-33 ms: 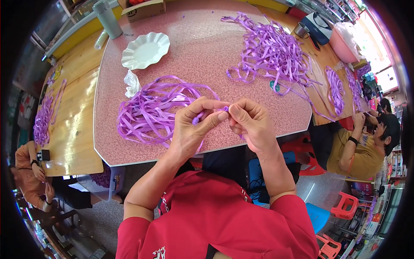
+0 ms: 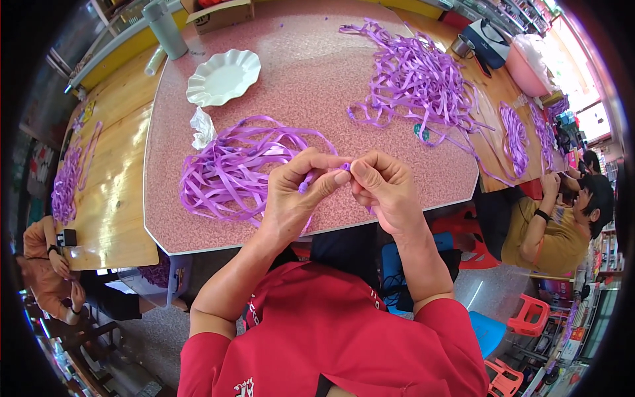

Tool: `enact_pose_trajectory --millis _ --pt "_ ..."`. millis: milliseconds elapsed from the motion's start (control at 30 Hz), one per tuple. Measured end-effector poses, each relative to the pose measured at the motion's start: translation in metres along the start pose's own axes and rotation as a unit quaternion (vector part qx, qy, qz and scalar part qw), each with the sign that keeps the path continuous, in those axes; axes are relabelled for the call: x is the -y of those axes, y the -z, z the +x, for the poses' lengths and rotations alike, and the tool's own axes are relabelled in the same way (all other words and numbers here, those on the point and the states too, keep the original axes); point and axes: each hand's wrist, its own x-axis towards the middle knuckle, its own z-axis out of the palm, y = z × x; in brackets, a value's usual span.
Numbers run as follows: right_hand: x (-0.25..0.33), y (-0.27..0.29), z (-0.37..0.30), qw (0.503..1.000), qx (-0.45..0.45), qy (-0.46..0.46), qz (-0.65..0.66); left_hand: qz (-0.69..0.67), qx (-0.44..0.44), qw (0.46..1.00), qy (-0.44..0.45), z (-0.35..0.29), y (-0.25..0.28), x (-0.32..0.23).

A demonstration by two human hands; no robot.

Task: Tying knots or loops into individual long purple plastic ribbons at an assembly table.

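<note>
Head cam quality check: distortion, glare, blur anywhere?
Head view: strong fisheye, the pink speckled table has edges that bow and the corners go black; daylight blows out the upper right by the shop front; both hands and the purple ribbon strips are sharp, with soft shadows; people at the rim look stretched.

Brown cardboard box [image 2: 221, 13] at the pink table's [image 2: 311, 86] far edge — dark print on its side, partly cropped
</note>
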Motion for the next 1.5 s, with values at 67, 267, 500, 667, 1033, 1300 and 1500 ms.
enact_pose_trajectory --millis 67,267,500,667,1033,1300,1500 --pt "-0.001 -0.001 0.0 1.0 0.003 0.005 -0.008 0.087 -0.006 0.994 -0.068 0.001 0.0 0.003" --pt "0.003 -0.004 -0.004 0.994 -0.006 0.009 -0.106 0.037 -0.013 0.997 -0.066 -0.005 0.002 0.007" --pt "0.001 0.002 -0.004 0.997 -0.004 0.002 -0.072 0.099 0.005 0.994 -0.046 -0.004 -0.002 -0.008" --pt "-0.002 -0.002 -0.004 0.963 -0.1 0.16 -0.192 0.193 -0.012 0.981 0.004 0.005 -0.005 -0.016" --pt "-0.01 -0.011 0.004 0.827 -0.04 0.328 -0.456 0.466 -0.051 0.881 -0.07 0.013 -0.006 0.002" --pt "-0.027 -0.01 0.01 0.901 -0.064 0.207 -0.376 0.578 -0.05 0.8 -0.15 0.02 -0.004 0.019" --pt "-0.056 -0.011 0.018 0.861 -0.149 0.276 -0.4 0.582 -0.05 0.791 -0.181 0.029 -0.008 0.022"
